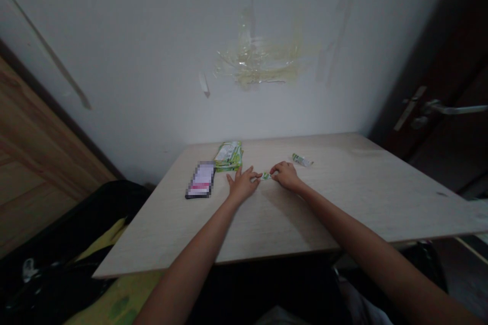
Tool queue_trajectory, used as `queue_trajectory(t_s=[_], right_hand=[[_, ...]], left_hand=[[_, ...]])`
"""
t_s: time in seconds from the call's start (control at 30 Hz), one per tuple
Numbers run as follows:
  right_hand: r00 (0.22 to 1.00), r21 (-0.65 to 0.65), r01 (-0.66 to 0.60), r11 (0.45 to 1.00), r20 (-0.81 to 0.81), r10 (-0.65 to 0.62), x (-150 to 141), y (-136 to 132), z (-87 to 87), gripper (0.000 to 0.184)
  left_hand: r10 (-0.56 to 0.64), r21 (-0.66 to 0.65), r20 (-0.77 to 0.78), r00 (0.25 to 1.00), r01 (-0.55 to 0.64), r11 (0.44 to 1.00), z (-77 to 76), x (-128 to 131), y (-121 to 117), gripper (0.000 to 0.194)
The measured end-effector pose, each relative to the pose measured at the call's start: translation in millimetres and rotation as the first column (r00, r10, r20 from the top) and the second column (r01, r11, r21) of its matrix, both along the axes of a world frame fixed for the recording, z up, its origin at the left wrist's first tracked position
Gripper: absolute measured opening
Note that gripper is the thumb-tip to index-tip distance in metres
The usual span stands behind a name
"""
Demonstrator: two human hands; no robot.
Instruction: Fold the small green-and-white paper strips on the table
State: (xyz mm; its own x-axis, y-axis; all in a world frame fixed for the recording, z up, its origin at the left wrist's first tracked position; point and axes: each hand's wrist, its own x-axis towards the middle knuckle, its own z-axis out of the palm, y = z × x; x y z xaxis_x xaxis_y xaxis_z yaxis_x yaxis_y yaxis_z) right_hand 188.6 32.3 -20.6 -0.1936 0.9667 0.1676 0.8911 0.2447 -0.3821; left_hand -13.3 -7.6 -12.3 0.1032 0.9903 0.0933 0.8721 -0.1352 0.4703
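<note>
A small green-and-white packet is held between my two hands, close over the table. Thumb and a finger of my left hand pinch its left end, while the other fingers spread out to the left. My right hand has its fingers curled and closed on the right end. Just behind my left hand lies a stack of green-and-white packets. Beyond my right hand is a similar green packet, rolled or folded, with a clear end. What is printed on them is too small to read.
A phone with a blurred-out screen lies left of my left hand. The pale wooden table meets a white wall with peeling tape. A dark door with a metal handle stands at the right.
</note>
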Motion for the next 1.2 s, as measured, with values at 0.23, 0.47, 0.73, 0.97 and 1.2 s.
queue_trajectory(t_s=[0.23,0.47,0.73,0.97,1.2], right_hand=[[1.0,0.007,0.005,1.0,-0.01,-0.004,-3,2,-2.9,0.023],[0.995,0.046,-0.007,0.999,-0.103,0.012,0,-5,-7.5,0.024],[0.974,0.137,-0.102,0.985,-0.189,0.127,5,-10,-6.7,0.019],[0.964,0.165,-0.179,0.97,-0.167,0.207,8,-13,1.0,0.022],[0.96,0.211,-0.192,0.958,-0.162,0.229,6,-13,0.5,0.015]], left_hand=[[0.01,0.019,0.001,1.0,-0.01,1.0,2.2,3,-2,0.029],[0.042,0.12,-0.01,0.999,-0.041,0.992,6.1,7,-11,0.028],[0.046,0.141,0.083,0.995,-0.057,0.988,11.4,11,-12,0.019],[0.036,0.166,0.138,0.99,-0.059,0.984,10.0,11,-9,0.015],[0.014,0.164,0.122,0.992,-0.035,0.986,10.1,12,-9,0.014]])
